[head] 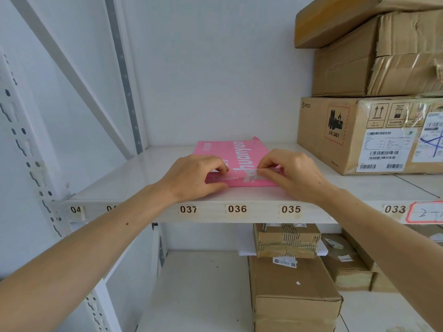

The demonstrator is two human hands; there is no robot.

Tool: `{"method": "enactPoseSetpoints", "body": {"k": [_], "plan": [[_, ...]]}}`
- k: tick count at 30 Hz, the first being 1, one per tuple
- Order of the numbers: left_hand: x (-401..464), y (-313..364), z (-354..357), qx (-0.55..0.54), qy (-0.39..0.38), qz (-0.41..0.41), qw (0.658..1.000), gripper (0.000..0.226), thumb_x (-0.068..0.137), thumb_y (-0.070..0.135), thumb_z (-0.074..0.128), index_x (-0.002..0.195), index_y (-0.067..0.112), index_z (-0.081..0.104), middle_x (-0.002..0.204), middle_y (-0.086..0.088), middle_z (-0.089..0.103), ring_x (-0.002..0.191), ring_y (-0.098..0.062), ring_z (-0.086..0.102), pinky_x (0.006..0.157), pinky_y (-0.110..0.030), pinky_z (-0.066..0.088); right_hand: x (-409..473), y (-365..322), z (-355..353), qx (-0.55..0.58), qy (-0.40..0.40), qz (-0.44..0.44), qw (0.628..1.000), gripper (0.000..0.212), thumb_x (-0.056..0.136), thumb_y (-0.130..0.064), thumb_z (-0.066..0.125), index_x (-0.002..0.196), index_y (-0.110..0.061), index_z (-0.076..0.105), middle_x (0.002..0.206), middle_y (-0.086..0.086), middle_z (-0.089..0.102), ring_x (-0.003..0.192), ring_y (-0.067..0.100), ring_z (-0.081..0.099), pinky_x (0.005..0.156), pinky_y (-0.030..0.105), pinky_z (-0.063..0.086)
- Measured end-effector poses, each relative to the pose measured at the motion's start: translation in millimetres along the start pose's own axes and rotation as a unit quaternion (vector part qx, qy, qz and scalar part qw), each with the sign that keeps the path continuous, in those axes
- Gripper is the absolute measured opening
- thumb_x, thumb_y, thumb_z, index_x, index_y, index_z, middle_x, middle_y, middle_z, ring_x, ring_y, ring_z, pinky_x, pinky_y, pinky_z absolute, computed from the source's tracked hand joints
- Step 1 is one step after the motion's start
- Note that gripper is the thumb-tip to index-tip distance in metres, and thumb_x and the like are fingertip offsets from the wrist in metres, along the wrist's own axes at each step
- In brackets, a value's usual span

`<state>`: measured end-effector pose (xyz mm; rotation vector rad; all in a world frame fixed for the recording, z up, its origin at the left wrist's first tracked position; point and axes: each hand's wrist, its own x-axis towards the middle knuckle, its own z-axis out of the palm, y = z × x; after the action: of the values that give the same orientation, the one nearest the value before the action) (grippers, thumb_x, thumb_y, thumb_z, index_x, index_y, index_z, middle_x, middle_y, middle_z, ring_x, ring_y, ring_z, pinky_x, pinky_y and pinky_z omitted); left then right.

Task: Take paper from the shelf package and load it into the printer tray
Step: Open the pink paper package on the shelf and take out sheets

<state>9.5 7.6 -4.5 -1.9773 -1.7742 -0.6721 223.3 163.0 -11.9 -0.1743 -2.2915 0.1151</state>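
A pink paper package (236, 153) with white lettering lies flat on the white shelf (134, 178), above labels 037 to 035. My left hand (191, 178) rests on its near left corner, fingers curled onto the wrapper edge. My right hand (291, 174) pinches the near edge of the wrapper at a pale torn or taped strip (251, 176). The far right corner of the wrapper is torn. The printer and its tray are out of view.
Stacked cardboard boxes (374, 130) stand on the same shelf at the right, close to the package. More boxes (294, 291) fill the lower shelf. A slotted upright (26, 149) runs down the left side.
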Motion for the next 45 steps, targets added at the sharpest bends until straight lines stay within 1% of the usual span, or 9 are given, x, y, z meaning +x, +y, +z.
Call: {"method": "enactPoseSetpoints", "body": {"k": [6, 12, 16, 21, 24, 27, 31, 36, 45], "plan": [[-1.1, -1.9, -7.1, -0.023, 0.008, -0.014, 1.000, 0.021, 0.089, 0.032, 0.058, 0.094, 0.017, 0.071, 0.096, 0.009, 0.075, 0.086, -0.015, 0.071, 0.074, -0.039, 0.055, 1.0, 0.7, 1.5, 0.006, 0.013, 0.012, 1.000, 0.017, 0.089, -0.030, 0.062, 0.088, -0.015, 0.070, 0.083, -0.003, 0.069, 0.072, 0.016, 0.062, 0.063, 0.045, 0.054], [8.4, 0.0, -12.6, -0.027, 0.010, -0.029, 0.999, 0.014, 0.095, 0.027, 0.056, 0.094, 0.014, 0.061, 0.072, 0.018, 0.064, 0.059, -0.008, 0.056, 0.065, -0.033, 0.048, 2.4, 2.1, 1.4, 0.045, 0.029, 0.037, 0.998, 0.012, 0.090, -0.024, 0.064, 0.090, -0.014, 0.069, 0.082, -0.003, 0.068, 0.073, 0.015, 0.064, 0.066, 0.047, 0.055], [10.8, -3.5, -15.1, -0.080, -0.014, -0.003, 0.997, 0.012, 0.095, 0.027, 0.054, 0.106, 0.024, 0.051, 0.107, 0.010, 0.073, 0.094, -0.011, 0.071, 0.081, -0.041, 0.055, 3.6, 3.4, 3.8, 0.047, 0.051, 0.030, 0.997, 0.009, 0.090, -0.022, 0.065, 0.092, -0.014, 0.069, 0.083, -0.008, 0.065, 0.075, 0.013, 0.065, 0.066, 0.047, 0.056], [8.1, -10.2, -13.7, -0.064, -0.051, 0.065, 0.995, 0.023, 0.097, 0.022, 0.044, 0.111, 0.029, 0.060, 0.135, 0.006, 0.060, 0.122, -0.014, 0.059, 0.094, -0.044, 0.051, 7.8, 8.2, 5.6, 0.033, 0.063, -0.004, 0.997, 0.016, 0.088, -0.004, 0.055, 0.089, -0.020, 0.060, 0.099, -0.003, 0.067, 0.084, 0.018, 0.066, 0.059, 0.049, 0.055], [8.8, -14.7, -10.1, -0.059, -0.049, 0.047, 0.996, 0.033, 0.095, 0.021, 0.050, 0.124, 0.018, 0.065, 0.130, 0.000, 0.065, 0.118, -0.014, 0.061, 0.098, -0.030, 0.048, 7.0, 10.9, 8.4, -0.017, 0.031, -0.037, 0.999, 0.035, 0.080, 0.004, 0.049, 0.079, -0.026, 0.066, 0.113, -0.002, 0.064, 0.094, 0.010, 0.059, 0.056, 0.049, 0.054], [9.1, -12.9, -7.9, -0.095, -0.034, 0.007, 0.995, 0.034, 0.093, 0.026, 0.060, 0.125, 0.016, 0.065, 0.123, 0.007, 0.067, 0.107, 0.008, 0.059, 0.088, -0.005, 0.040, 4.5, 6.5, 10.4, -0.024, 0.014, -0.023, 0.999, 0.030, 0.082, -0.004, 0.050, 0.086, -0.019, 0.076, 0.116, -0.002, 0.064, 0.098, 0.007, 0.059, 0.056, 0.047, 0.055], [9.8, -8.5, -3.6, -0.173, -0.002, -0.061, 0.983, 0.029, 0.090, 0.024, 0.066, 0.118, 0.020, 0.070, 0.113, 0.016, 0.069, 0.103, 0.017, 0.058, 0.090, -0.008, 0.042, 4.7, 0.3, 10.6, -0.005, -0.006, -0.013, 1.000, 0.029, 0.083, -0.025, 0.050, 0.087, -0.020, 0.078, 0.116, -0.004, 0.063, 0.095, 0.004, 0.060, 0.061, 0.044, 0.055], [13.4, 0.2, 2.2, -0.233, 0.037, -0.111, 0.965, 0.027, 0.081, 0.018, 0.075, 0.108, 0.020, 0.075, 0.100, 0.016, 0.072, 0.101, 0.007, 0.064, 0.090, -0.010, 0.044, 7.9, -2.5, 10.3, 0.039, -0.036, 0.015, 0.998, 0.036, 0.087, -0.038, 0.051, 0.074, -0.015, 0.076, 0.113, -0.008, 0.060, 0.096, 0.006, 0.061, 0.075, 0.045, 0.052], [11.2, 0.7, 3.3, -0.235, 0.021, -0.124, 0.964, 0.061, 0.053, 0.026, 0.093, 0.108, 0.037, 0.068, 0.105, 0.026, 0.068, 0.104, 0.014, 0.059, 0.089, -0.004, 0.040, 13.5, -4.3, 17.7, 0.051, -0.029, 0.033, 0.998, 0.034, 0.084, -0.043, 0.060, 0.077, -0.016, 0.079, 0.109, -0.011, 0.057, 0.097, 0.010, 0.061, 0.080, 0.045, 0.053]]}}
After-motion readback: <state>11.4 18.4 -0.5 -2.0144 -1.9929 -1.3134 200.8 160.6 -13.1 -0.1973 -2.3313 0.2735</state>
